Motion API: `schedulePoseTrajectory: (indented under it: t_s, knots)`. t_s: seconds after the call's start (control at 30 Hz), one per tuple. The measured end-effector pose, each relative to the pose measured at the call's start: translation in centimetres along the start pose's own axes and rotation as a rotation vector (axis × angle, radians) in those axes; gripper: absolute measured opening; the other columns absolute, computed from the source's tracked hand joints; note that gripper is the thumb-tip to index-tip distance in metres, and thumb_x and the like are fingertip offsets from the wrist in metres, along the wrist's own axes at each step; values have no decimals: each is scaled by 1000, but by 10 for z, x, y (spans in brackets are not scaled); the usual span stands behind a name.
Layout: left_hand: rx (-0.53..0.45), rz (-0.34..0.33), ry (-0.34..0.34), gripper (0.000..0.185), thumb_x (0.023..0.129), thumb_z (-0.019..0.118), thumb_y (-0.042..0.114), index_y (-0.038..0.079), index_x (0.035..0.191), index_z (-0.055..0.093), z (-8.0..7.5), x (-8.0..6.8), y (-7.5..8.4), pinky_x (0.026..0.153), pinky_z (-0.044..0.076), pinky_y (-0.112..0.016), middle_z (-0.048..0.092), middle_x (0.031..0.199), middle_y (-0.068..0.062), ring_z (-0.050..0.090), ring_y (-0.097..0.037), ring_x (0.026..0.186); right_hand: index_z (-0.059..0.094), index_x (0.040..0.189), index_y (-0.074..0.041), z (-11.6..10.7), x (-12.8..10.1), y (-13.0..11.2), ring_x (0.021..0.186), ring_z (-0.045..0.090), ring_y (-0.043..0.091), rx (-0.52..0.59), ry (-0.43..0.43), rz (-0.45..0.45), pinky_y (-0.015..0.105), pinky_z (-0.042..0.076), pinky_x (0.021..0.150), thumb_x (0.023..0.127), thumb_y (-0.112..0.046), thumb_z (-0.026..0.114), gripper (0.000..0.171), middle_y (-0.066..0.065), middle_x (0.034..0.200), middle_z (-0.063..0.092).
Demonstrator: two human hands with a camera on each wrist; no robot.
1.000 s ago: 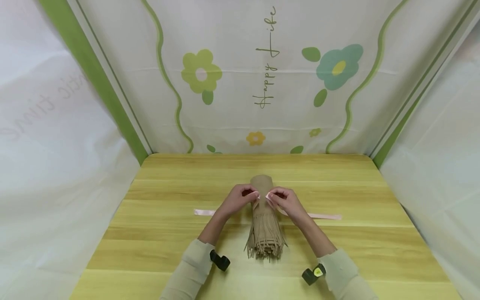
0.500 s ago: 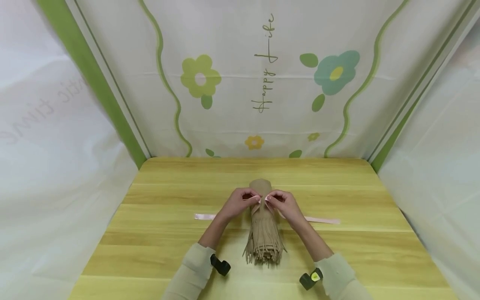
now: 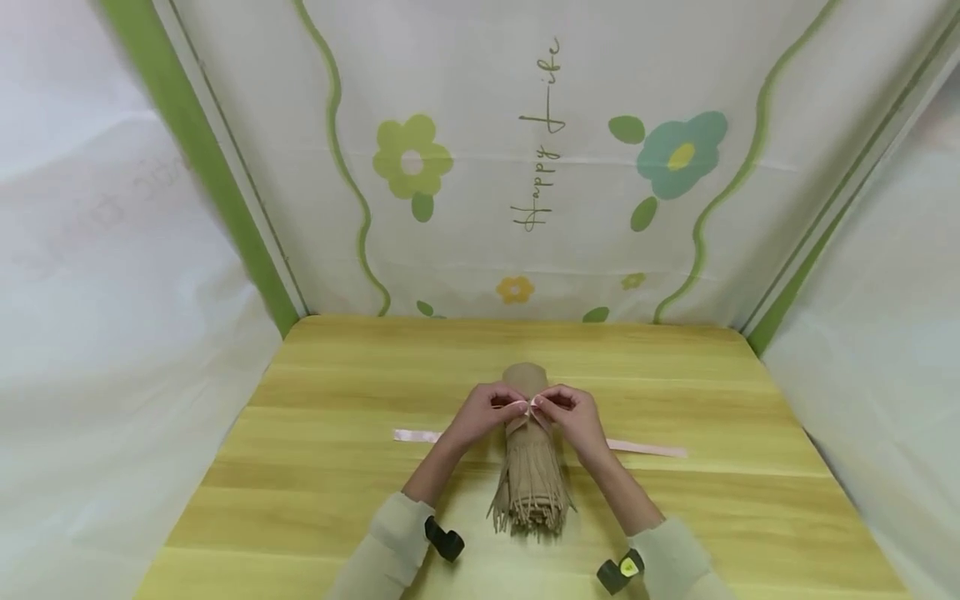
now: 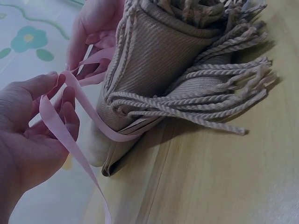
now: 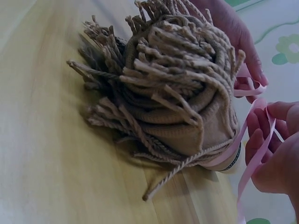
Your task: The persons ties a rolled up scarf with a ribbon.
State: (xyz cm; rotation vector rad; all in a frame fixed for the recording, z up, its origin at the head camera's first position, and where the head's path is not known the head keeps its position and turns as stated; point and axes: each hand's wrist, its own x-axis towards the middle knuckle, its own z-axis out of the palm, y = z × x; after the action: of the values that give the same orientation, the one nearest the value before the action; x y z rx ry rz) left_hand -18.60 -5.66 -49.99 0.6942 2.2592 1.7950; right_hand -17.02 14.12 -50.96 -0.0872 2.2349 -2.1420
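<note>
A rolled brown scarf (image 3: 530, 467) with twisted fringe lies on the table, fringe end toward me. Around its middle runs a pink ribbon (image 4: 88, 105), whose two ends are drawn up above the roll. My left hand (image 3: 483, 414) pinches one part of the ribbon between thumb and fingers. Opposite it, my right hand (image 3: 576, 419) pinches the other part, and the fingertips of both hands nearly meet over the scarf. In the right wrist view, a ribbon tail (image 5: 250, 175) hangs down beside the right hand. Whether the ribbon parts cross is hard to tell.
The wooden table (image 3: 315, 492) has ribbon tails lying to both sides of the roll, the left tail (image 3: 416, 436) and the right tail (image 3: 648, 448). A white curtain (image 3: 465, 242) with printed flowers stands behind the table's far edge.
Both hands have come closer together above the scarf, bringing the pinched ribbon parts to nearly touch. The scarf stays in its place; the head view has shifted slightly.
</note>
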Motion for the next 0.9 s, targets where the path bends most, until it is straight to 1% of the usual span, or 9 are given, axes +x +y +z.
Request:
schedulePoseTrajectory:
  t_s: [0.17,0.3,0.4,0.53,0.63,0.77,0.9]
  knots:
    - [29,-37,41,17,95,69,17,3,99,77,-2,-9,-3,85,55,-26,71,113,-13,67,-18,102,71,105,6,9,-2,5,85,67,11,14,-14,24,23,57,76,92,-17,73,26,8,96,72]
    - [29,-29,50,19,95,69,20,3,100,77,-1,-7,-4,85,55,-26,72,115,-13,67,-19,103,72,107,6,9,0,5,87,67,10,22,6,12,21,56,77,93,-16,71,26,8,99,73]
    - [10,-21,43,20,95,69,20,2,101,77,2,-2,-4,82,55,-24,73,112,-14,68,-16,98,72,107,5,7,1,4,88,67,10,9,22,2,20,56,77,92,-17,72,26,8,100,74]
    - [-6,-24,50,19,94,70,18,1,101,77,5,0,-3,75,54,-22,74,105,-16,67,-9,89,73,106,5,4,1,3,86,68,9,6,17,-8,20,56,76,91,-19,74,29,8,98,75]
    - [14,-35,79,17,93,71,18,3,99,78,6,0,-1,72,53,-21,75,100,-14,65,-7,84,73,106,5,3,2,3,86,68,10,6,-4,-23,20,56,76,91,-21,75,30,10,98,75]
    - [50,-46,119,15,92,73,20,7,98,79,9,1,0,71,53,-20,76,98,-11,66,-7,83,73,107,6,3,1,2,87,68,11,31,-27,-21,21,57,78,90,-21,75,31,13,99,73]
    - [63,-43,121,18,93,72,22,7,98,79,13,4,1,70,54,-21,77,97,-12,67,-8,83,72,106,7,1,-1,2,86,68,13,70,-8,5,22,58,78,90,-16,75,29,11,97,72]
